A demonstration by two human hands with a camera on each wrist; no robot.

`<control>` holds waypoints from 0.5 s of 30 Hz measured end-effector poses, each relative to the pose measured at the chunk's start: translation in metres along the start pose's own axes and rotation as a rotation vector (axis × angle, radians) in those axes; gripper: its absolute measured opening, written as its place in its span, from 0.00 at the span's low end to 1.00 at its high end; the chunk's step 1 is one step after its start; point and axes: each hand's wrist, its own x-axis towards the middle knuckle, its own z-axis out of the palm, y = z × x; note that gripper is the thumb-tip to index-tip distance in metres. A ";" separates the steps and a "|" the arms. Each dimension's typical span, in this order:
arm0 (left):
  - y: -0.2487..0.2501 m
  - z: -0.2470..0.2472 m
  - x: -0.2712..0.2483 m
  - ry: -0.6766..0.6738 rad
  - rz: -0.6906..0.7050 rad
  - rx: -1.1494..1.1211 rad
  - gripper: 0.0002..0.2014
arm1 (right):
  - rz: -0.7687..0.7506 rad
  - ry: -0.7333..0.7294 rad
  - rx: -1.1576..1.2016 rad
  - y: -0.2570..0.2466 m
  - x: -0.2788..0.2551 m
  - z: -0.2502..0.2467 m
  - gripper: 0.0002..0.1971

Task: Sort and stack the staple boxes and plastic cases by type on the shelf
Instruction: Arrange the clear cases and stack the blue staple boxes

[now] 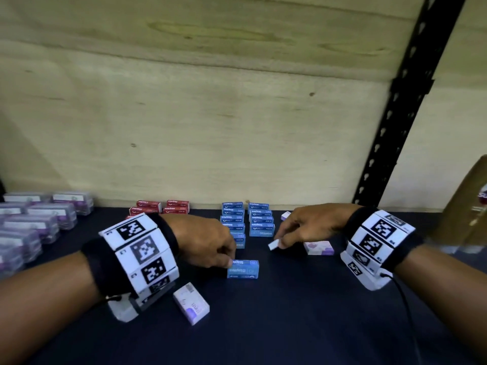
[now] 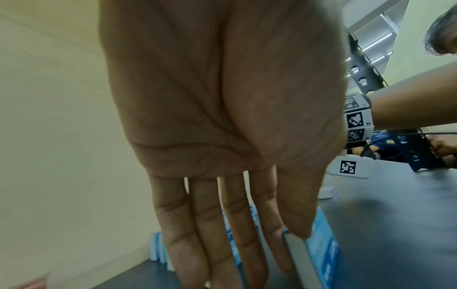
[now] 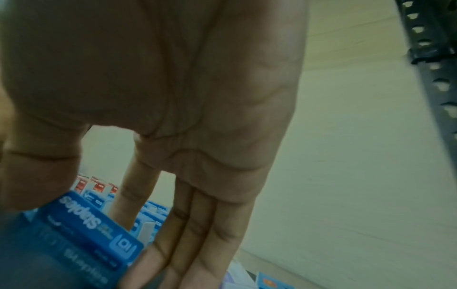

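A blue staple box (image 1: 243,270) lies on the dark shelf (image 1: 290,325). My left hand (image 1: 229,260) pinches its left end; in the left wrist view the thumb and forefinger of the left hand (image 2: 293,252) sit on that box (image 2: 323,250). My right hand (image 1: 279,241) holds a second blue staple box (image 3: 81,230) between thumb and fingers, just in front of two stacks of blue boxes (image 1: 247,222). Only its white end (image 1: 274,244) shows in the head view. Red staple boxes (image 1: 160,206) stand at the back. Clear plastic cases (image 1: 39,222) are stacked at the far left.
White-and-purple boxes lie loose: one by my left wrist (image 1: 191,302), one under my right hand (image 1: 319,247), one behind it (image 1: 285,215). A plywood wall backs the shelf. A black perforated upright (image 1: 411,101) and a brown cardboard piece (image 1: 469,206) stand at the right.
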 end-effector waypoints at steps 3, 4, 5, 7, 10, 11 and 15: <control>-0.007 0.003 -0.005 -0.002 -0.018 -0.021 0.13 | -0.002 0.003 -0.087 -0.001 0.012 0.004 0.26; -0.009 0.004 -0.007 0.002 -0.023 -0.025 0.13 | -0.007 0.009 -0.115 -0.001 0.014 0.006 0.25; -0.011 0.005 -0.008 0.007 -0.029 -0.029 0.13 | -0.013 0.016 -0.124 0.000 0.016 0.006 0.24; -0.015 0.007 -0.010 0.018 -0.039 -0.037 0.13 | -0.026 0.017 -0.106 0.001 0.016 0.006 0.22; -0.019 0.008 -0.012 0.032 -0.041 -0.072 0.12 | -0.029 0.006 -0.083 0.005 0.012 0.005 0.14; -0.020 0.009 -0.012 0.036 -0.044 -0.105 0.13 | -0.028 0.008 -0.078 0.006 0.010 0.004 0.12; -0.018 0.012 -0.009 0.059 -0.031 -0.198 0.17 | -0.017 -0.002 -0.024 0.013 0.010 0.002 0.11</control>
